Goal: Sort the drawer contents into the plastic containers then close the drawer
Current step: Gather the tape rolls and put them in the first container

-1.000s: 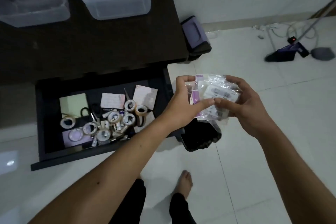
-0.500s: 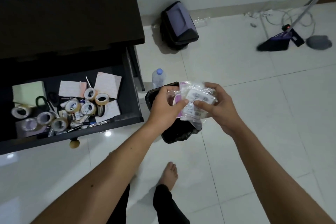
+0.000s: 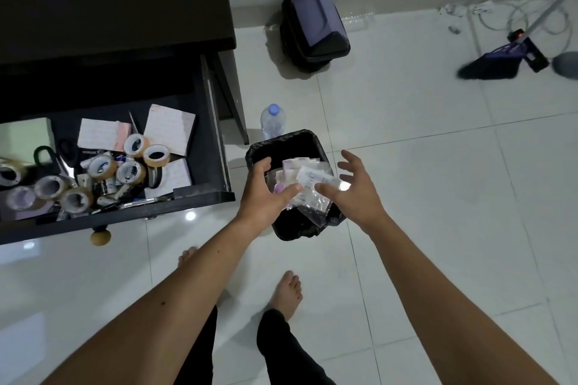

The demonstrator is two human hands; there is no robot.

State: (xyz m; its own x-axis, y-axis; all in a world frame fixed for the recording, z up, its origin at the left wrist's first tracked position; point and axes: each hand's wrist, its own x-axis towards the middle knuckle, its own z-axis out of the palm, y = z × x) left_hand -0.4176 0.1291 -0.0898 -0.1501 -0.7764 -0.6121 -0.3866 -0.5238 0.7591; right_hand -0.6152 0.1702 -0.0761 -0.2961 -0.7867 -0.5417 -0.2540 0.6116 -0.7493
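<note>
The dark drawer (image 3: 200, 198) stands pulled out at the left. In it lie several tape rolls (image 3: 101, 166), paper pads (image 3: 169, 128) and black scissors (image 3: 67, 150). Both hands hover over a small black bin (image 3: 291, 142) on the floor to the drawer's right. A bunch of clear plastic packets (image 3: 308, 180) hangs between them above the bin's mouth. My left hand (image 3: 266, 194) has its fingers loosened beside the packets. My right hand (image 3: 355, 187) is spread wide with nothing in it. The plastic containers are out of view.
A water bottle (image 3: 273, 120) stands behind the bin. A dark lidded bin (image 3: 314, 28) sits by the wall, and a broom head (image 3: 500, 58) with cables (image 3: 500, 19) lies at the far right. My bare feet (image 3: 287, 291) stand on white tiles. The drawer's wooden knob (image 3: 100, 236) sticks out.
The view swung right and down, away from the desk and its containers. Both hands carried the packets down over the black bin and spread apart, letting the bunch go.
</note>
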